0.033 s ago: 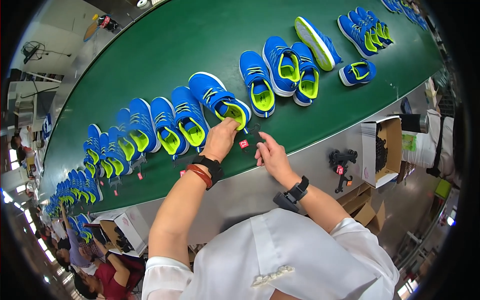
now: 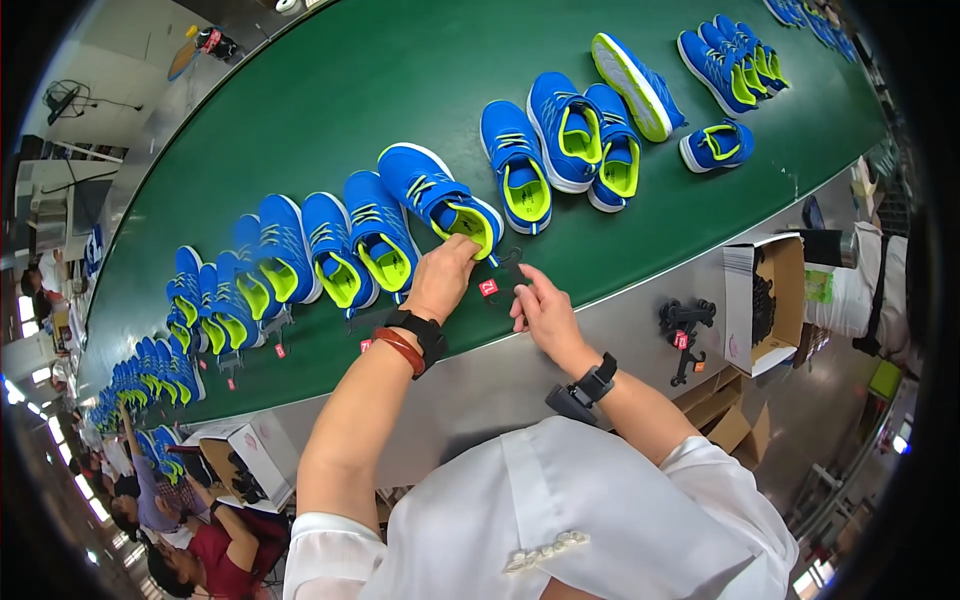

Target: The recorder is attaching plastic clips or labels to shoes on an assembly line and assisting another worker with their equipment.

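Note:
My left hand (image 2: 443,280) is closed at the heel of a blue sneaker (image 2: 432,190) with lime-green lining, its fingertips at the collar opening. The sneaker's toe points away from me, up and to the left. Just right of it, my right hand (image 2: 546,312) pinches a black plastic shoe hanger (image 2: 511,264) between thumb and fingers, low over the green table. A small red size tag (image 2: 488,288) is on the hanger. Part of the hanger is hidden by my fingers.
More blue sneakers (image 2: 382,240) line the green table (image 2: 640,215) to the left; others (image 2: 516,170) stand to the right. One sneaker (image 2: 637,88) lies on its side. Loose black hangers (image 2: 686,330) sit on the metal edge beside an open carton (image 2: 738,310). Co-workers (image 2: 222,550) are at lower left.

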Available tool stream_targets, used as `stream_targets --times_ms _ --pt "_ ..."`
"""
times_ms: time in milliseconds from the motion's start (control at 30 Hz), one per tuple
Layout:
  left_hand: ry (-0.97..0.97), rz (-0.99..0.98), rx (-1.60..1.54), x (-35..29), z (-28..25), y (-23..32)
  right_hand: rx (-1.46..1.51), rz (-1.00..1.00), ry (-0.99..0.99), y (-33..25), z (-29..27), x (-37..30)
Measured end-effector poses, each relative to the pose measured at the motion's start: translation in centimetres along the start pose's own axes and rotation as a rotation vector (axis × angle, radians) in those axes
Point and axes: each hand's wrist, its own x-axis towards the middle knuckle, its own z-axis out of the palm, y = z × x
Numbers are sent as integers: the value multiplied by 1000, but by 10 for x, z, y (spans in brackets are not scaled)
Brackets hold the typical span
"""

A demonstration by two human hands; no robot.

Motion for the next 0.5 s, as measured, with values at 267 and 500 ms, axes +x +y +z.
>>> stream_targets --times_ms 267,500 --pt "-50 -55 55 3 2 -10 -50 205 -313 -10 -13 27" --pt "-174 193 118 -22 -22 8 -187 159 -436 -31 -13 40"
